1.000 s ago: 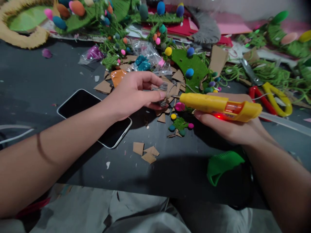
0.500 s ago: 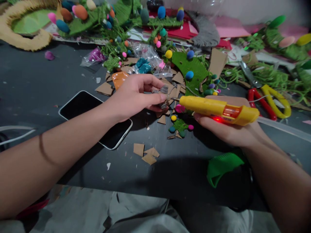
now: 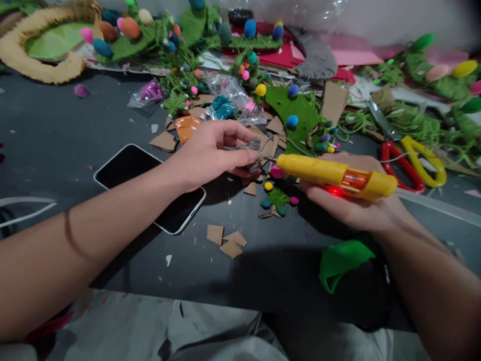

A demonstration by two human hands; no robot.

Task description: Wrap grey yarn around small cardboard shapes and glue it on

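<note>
Pinching a small grey yarn piece (image 3: 254, 144) between thumb and fingers above cardboard scraps (image 3: 275, 125), the left hand (image 3: 210, 155) matches its earlier pose. Wrapped around a yellow glue gun (image 3: 311, 170), the right hand (image 3: 353, 208) keeps the nozzle (image 3: 271, 159) just beside the piece; the table (image 3: 56, 140) now appears slightly lower.

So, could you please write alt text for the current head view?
The left hand pinches a small grey yarn piece; the right hand holds a yellow plastic glue gun, tip close by. Brown cardboard scraps litter the dark table.
</note>
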